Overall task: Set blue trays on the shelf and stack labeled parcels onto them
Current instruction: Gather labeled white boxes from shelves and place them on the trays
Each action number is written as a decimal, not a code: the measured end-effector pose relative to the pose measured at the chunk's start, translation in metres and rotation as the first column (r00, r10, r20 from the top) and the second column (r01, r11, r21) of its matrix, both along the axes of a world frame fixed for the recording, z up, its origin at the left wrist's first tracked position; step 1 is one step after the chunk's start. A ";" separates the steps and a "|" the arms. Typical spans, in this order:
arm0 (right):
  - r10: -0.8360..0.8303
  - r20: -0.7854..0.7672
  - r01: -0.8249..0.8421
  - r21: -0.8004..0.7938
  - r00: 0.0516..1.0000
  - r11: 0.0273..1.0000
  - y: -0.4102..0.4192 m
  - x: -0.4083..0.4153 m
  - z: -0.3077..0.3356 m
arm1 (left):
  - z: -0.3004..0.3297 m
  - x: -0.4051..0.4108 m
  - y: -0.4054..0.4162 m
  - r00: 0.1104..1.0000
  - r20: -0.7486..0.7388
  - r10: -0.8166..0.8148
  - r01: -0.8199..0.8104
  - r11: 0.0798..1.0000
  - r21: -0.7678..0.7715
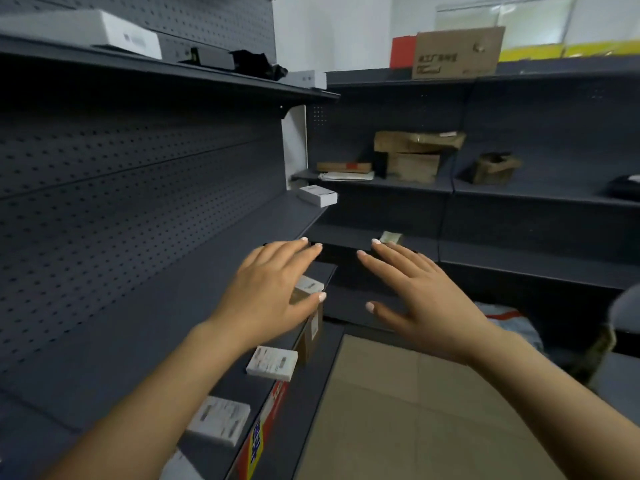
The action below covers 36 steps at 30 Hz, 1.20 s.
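Two hands hover off the shelf [242, 237] edge, open aisle beneath: my left hand [266, 292] and right hand [419, 299] reach forward, palms down, fingers spread wide, holding nothing.

Stockroom or shop storage, dark pegboard-backed metal shelving [145, 209], scattered cardboard boxes [415, 154], labeled white parcels [318, 195]

The single head-worn camera is looking forward and down along a dark shelf [145, 306] running up the left, facing a corner where a second shelving unit [519, 195] crosses ahead. It is sitting close; wide-angle bending is probably curving the edges.
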State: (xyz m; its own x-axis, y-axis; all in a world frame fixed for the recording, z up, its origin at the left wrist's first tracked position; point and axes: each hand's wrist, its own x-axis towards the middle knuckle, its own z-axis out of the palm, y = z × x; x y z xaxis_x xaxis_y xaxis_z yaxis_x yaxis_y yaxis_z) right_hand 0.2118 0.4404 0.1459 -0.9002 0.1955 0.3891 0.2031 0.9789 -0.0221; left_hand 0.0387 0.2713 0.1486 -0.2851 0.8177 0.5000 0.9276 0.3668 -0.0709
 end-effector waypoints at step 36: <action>0.399 -0.080 -0.390 0.109 0.913 0.914 0.488 -0.335 0.071 | 0.062 -0.240 0.423 0.917 -0.071 0.393 -0.379 0.913 0.152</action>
State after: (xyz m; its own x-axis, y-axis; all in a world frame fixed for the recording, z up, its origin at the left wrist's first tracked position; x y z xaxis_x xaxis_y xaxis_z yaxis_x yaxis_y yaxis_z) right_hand -0.1236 0.9288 0.2171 -0.8533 -0.2072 0.4784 -0.1991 0.9776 0.0683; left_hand -0.2018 0.6948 0.2109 -0.5094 0.5780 0.6375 0.7027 0.7070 -0.0795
